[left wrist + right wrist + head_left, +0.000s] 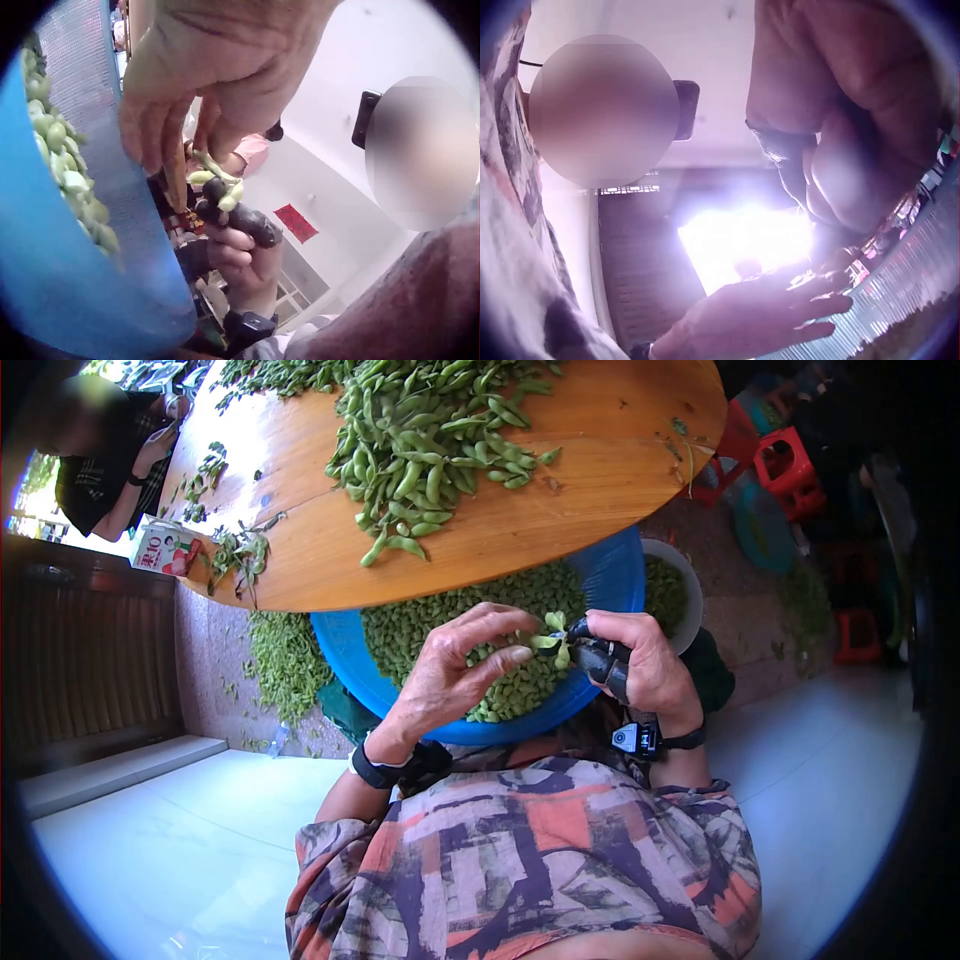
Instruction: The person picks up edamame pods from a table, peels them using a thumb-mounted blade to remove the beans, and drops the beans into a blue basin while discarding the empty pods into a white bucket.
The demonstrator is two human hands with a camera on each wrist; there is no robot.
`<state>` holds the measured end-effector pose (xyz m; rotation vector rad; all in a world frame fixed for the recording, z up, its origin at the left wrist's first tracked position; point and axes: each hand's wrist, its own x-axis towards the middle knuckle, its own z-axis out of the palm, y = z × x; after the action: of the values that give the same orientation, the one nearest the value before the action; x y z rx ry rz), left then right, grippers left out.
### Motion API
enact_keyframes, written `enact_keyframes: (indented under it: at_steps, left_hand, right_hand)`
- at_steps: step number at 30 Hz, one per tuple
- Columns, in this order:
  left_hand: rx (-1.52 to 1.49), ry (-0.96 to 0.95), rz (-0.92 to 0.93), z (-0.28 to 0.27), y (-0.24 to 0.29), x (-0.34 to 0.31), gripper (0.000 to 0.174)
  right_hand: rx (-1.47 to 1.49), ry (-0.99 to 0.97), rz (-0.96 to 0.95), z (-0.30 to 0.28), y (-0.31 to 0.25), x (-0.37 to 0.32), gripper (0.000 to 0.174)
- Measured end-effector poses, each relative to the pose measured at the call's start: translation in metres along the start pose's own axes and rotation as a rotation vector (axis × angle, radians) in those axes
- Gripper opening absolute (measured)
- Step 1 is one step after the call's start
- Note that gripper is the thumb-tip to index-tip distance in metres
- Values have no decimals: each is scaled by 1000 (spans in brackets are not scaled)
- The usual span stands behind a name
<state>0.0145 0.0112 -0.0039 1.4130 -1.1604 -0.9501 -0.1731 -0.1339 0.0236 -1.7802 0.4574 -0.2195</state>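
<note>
Black coverings sit on the thumb and some fingers of my right hand, which pinches a small bunch of green soybean pods over a blue basin. The same pods stick out past the black fingertips in the left wrist view. My left hand is just left of them, thumb and fingers parted, their tips right by the pods. Shelled green beans fill much of the blue basin below both hands. In the right wrist view the pods are hidden behind the right hand.
A heap of unshelled pods lies on the wooden table in front. A drink carton stands at its left edge, near another person. Husks litter the floor. A white bucket and red stools are at right.
</note>
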Motion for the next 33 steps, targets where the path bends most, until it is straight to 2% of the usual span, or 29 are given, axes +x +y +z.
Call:
enact_keyframes:
  at_steps: [1,3,5,6,8,9,11,12,15,17,20,21,23,26,30,32,33]
  left_hand:
    - [80,-59,49,1,2,1,23]
    - [150,-45,11,6,2,2,17]
    - [-12,35,-140,12,-2,0,15]
    - [-12,34,-140,15,-5,1,15]
    - [-367,161,-250,18,-9,0,12]
    - [-365,165,-248,17,-9,1,12]
    - [-573,185,-343,16,-9,2,13]
    - [-594,204,-343,18,-6,4,12]
    - [-645,160,-341,23,-5,7,12]
    - [-646,135,-338,26,-6,7,10]
    - [-703,151,-336,30,-8,5,11]
    - [-702,153,-337,29,-8,5,11]
    - [-627,160,-323,28,-8,5,10]
    - [-548,146,-312,30,-11,4,10]
    - [-615,108,-353,28,-15,3,13]
    - [-878,49,-392,28,-16,2,15]
    - [-878,49,-393,28,-16,2,15]
  right_hand:
    - [-14,1,-22,1,1,1,12]
    - [-29,1,-42,2,1,3,13]
    - [29,45,160,0,-2,3,17]
    - [29,46,161,4,1,4,17]
    - [-244,471,-149,16,10,8,21]
    - [-243,468,-154,15,4,5,21]
    - [-177,300,30,11,-13,-8,22]
    - [-198,236,-30,11,-12,-10,21]
    - [-176,198,22,20,-5,-9,20]
    - [-177,250,-3,28,0,-5,21]
    - [90,229,70,30,2,-3,16]
    - [91,228,70,30,1,-3,16]
    - [383,189,241,28,-4,-3,10]
    - [275,206,148,29,2,0,7]
    - [299,160,154,26,16,2,12]
    - [678,72,129,26,22,2,18]
    - [679,72,130,26,24,4,18]
